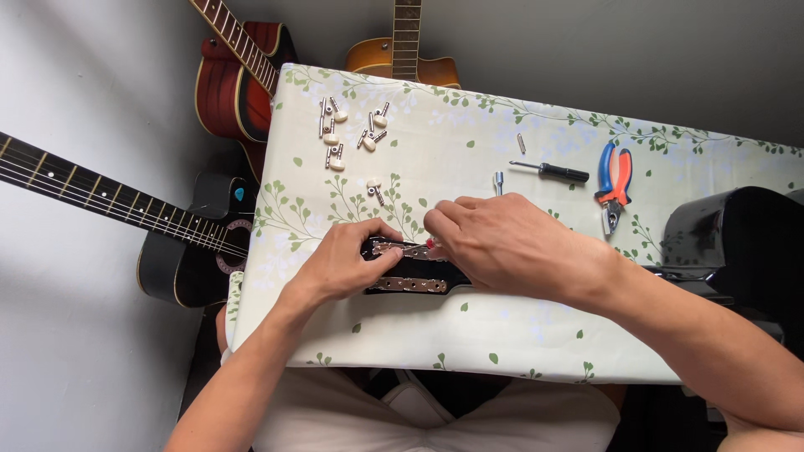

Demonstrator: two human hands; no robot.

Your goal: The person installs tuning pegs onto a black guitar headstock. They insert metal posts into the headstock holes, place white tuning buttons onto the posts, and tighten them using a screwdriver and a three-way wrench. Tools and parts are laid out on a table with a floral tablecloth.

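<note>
The left hand (345, 261) closes its grip on the end of a black guitar headstock (412, 269) lying near the desk's (502, 335) front edge. Beside it, the right hand (502, 244) pinches a small red-tipped part (430, 243) at the headstock's metal tuner plate (394, 247). Loose tuning pegs (352, 138), a screwdriver (553, 172) and pliers (614, 186) lie behind.
</note>
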